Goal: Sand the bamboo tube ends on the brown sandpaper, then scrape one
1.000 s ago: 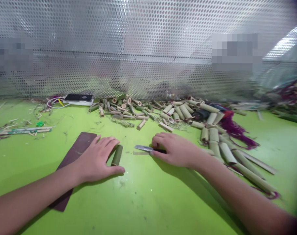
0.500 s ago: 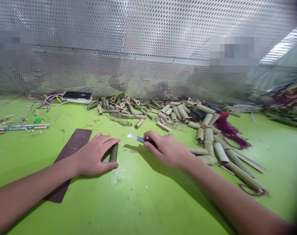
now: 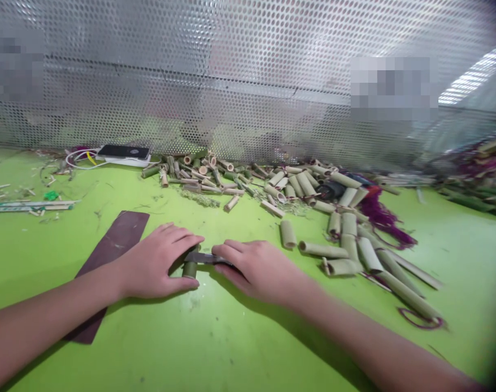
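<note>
A short green bamboo tube (image 3: pixel 189 270) is gripped at its two ends between the thumb and fingers of my left hand (image 3: pixel 153 261). My right hand (image 3: pixel 258 269) is closed round the dark handle of a utility knife (image 3: pixel 207 258). The knife points left, and its blade lies across the upper part of the tube. Under my left forearm is a dark brown sheet (image 3: pixel 115 239), flat on the green table (image 3: pixel 215 348).
Bamboo pieces (image 3: pixel 305 185) are heaped along the perforated metal screen (image 3: pixel 231 98) and down the right side. Purple fibres (image 3: pixel 380 215) lie by the heap. A black device (image 3: pixel 123 152) with a white cable and thin sticks (image 3: pixel 31 206) are at the left.
My right hand has moved left and slightly down with the knife, bringing the blade onto the tube. My left hand keeps its grip. The view has shifted slightly.
</note>
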`<action>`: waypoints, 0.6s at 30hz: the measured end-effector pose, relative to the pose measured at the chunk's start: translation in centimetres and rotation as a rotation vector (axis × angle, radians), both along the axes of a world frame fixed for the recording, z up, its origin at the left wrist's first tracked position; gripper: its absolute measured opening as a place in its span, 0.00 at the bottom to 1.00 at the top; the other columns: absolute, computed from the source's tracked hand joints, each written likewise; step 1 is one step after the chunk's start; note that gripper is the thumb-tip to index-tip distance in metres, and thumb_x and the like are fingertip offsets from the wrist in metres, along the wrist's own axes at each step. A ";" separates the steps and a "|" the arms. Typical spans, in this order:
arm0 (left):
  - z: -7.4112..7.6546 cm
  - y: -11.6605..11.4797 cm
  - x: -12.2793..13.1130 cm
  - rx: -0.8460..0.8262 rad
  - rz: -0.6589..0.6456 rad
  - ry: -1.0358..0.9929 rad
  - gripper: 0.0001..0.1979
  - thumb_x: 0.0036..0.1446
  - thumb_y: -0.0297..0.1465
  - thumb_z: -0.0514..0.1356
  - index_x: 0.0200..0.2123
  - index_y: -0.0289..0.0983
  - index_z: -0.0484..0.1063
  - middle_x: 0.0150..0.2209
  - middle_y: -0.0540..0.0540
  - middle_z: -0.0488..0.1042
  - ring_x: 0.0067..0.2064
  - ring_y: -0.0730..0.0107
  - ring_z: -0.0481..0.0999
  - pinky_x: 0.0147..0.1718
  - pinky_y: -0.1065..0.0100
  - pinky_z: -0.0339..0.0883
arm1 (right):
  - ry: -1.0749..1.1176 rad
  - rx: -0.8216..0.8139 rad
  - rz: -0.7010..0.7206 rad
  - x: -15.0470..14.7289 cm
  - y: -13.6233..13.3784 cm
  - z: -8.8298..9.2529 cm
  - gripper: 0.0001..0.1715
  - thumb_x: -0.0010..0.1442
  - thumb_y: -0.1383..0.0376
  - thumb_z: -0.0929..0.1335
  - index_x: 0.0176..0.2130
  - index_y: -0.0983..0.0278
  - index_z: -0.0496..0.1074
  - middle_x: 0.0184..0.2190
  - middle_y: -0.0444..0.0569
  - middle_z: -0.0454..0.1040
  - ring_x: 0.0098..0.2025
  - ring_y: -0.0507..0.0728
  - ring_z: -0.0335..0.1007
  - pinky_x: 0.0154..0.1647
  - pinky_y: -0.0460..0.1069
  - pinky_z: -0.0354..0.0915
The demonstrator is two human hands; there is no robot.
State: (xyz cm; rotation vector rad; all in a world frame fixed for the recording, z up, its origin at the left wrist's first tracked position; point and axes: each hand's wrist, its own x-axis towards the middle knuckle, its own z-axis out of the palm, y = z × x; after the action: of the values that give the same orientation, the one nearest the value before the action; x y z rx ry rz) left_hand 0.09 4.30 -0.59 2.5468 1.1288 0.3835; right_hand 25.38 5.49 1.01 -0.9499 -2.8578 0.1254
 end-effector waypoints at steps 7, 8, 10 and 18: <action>0.0 0.2 -0.3 0.012 -0.002 -0.017 0.40 0.57 0.56 0.60 0.64 0.35 0.64 0.59 0.37 0.71 0.61 0.45 0.68 0.66 0.38 0.50 | -0.014 -0.063 -0.099 -0.5 -0.4 0.2 0.11 0.72 0.63 0.62 0.44 0.64 0.73 0.35 0.46 0.78 0.31 0.54 0.73 0.33 0.50 0.68; 0.1 0.3 -0.3 0.007 0.006 -0.019 0.39 0.57 0.56 0.60 0.63 0.35 0.65 0.59 0.37 0.72 0.60 0.45 0.69 0.65 0.38 0.52 | -0.012 -0.066 -0.105 -0.6 -0.4 0.2 0.11 0.72 0.63 0.62 0.43 0.64 0.72 0.35 0.47 0.78 0.31 0.54 0.73 0.33 0.50 0.68; 0.2 0.3 -0.2 -0.010 0.021 -0.032 0.38 0.56 0.55 0.62 0.62 0.36 0.66 0.57 0.38 0.73 0.59 0.46 0.70 0.62 0.41 0.59 | 0.001 -0.076 -0.108 -0.6 -0.5 0.2 0.14 0.73 0.62 0.60 0.43 0.65 0.72 0.35 0.48 0.77 0.30 0.53 0.72 0.32 0.50 0.67; 0.5 0.5 -0.1 -0.076 0.008 -0.051 0.40 0.54 0.58 0.62 0.62 0.39 0.66 0.58 0.38 0.72 0.59 0.46 0.69 0.59 0.43 0.62 | 0.004 -0.088 -0.050 -1.0 -0.9 0.3 0.14 0.73 0.61 0.60 0.49 0.64 0.71 0.37 0.48 0.77 0.31 0.54 0.73 0.30 0.49 0.65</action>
State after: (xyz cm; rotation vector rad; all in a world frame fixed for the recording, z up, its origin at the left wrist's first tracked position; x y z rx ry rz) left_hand -0.02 4.80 -0.08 2.4538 1.1137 0.3971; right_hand 24.37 4.62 1.32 -1.0357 -2.8430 0.2491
